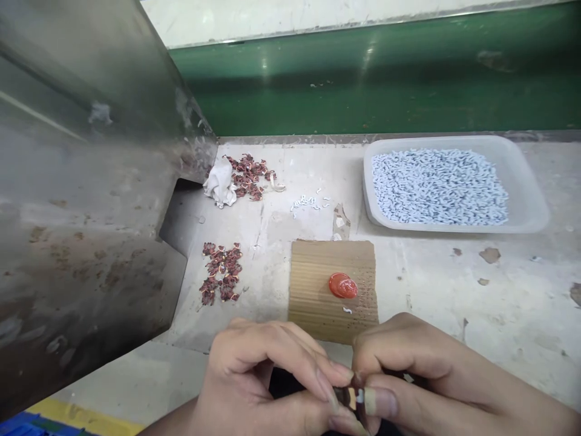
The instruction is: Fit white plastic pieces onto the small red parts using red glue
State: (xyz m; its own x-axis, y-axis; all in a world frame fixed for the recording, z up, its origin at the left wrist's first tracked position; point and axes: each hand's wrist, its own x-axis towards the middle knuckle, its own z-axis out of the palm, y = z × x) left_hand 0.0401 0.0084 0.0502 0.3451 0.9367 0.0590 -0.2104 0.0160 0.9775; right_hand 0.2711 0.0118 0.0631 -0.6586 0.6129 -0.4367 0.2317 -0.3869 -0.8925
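Seen from above: two bare hands pressed together at six o'clock, low over a pale, stained counter (454,290). Left hand (258,375) and right hand (408,375) both narrowed to a pinch, fingertips meeting on a tiny dark part with a white tip (358,396), mostly hidden. Long axis seemingly upright in the frame, twelve to six, white end at twelve; too small to confirm. Best handled, probably, with a steady fingertip grip, close to the counter. Just beyond at twelve o'clock, a brown corrugated cardboard square (318,290) carrying a red round cap (342,285). At two o'clock, a clear plastic tray (526,206) of small white pieces. At ten o'clock, loose heaps of dark red parts (222,272).
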